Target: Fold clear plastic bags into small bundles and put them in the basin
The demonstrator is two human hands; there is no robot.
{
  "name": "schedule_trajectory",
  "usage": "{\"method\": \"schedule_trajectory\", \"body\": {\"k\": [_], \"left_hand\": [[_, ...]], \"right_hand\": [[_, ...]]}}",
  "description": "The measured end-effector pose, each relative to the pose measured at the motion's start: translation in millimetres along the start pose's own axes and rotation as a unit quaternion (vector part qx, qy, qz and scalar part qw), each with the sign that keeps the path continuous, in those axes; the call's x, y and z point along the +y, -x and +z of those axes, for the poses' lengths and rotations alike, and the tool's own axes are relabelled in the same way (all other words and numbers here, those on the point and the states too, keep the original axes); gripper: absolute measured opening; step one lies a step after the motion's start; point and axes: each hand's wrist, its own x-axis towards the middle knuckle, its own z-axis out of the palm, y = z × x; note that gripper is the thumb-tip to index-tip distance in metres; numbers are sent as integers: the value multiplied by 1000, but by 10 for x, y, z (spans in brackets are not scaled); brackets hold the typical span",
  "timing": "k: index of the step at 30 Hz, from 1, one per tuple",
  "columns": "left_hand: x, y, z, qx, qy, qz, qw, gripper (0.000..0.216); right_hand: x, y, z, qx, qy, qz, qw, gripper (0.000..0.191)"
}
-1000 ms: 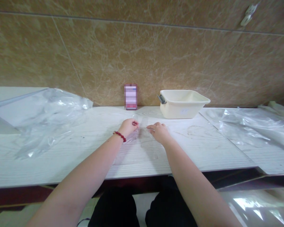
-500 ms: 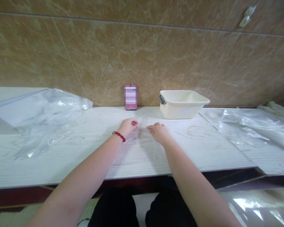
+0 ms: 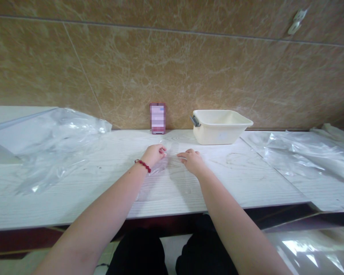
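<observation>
Over the middle of the white wood-grain table, my left hand [image 3: 154, 153] is closed, its thumb and fingers pinched on a thin clear plastic bag [image 3: 159, 168]. The film is nearly invisible; faint creases and glints show beneath that hand and towards the table's front. A red bead bracelet is round the left wrist. A short gap to the right, my right hand [image 3: 191, 158] has its thumb and forefinger together in a pinch, pointing at the left. The film's edge seems to run between both hands, though its outline is hard to make out.
Against the tiled wall stand a phone [image 3: 158, 118] and a cream plastic bin [image 3: 218, 134] with a grey handle. Clear plastic bags lie in a heap [image 3: 60, 141] at left, over a white box, and in another [image 3: 301, 152] at right. The table's front edge is near my legs.
Both hands stay almost where they were, with the same pinch. A small bright glint now shows at the left fingertips. The whole view has shifted very slightly.
</observation>
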Motion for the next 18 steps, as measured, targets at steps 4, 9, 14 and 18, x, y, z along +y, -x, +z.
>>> {"method": "schedule_trajectory", "body": {"k": [4,9,14,18], "left_hand": [[27,32,-88,1,-96,56,994,27],[84,128,-138,-77,-153,124,977,31],[56,178,-134,-141,-202,13,969,36],[-5,156,-162,-171,-210,-22,962,40]], "right_hand": [[3,0,10,4,0,-5,1000,28],[2,3,13,4,4,-9,1000,28],[1,13,5,1,-8,11,1000,28],[-2,18,-5,-6,-12,17,1000,29]]}}
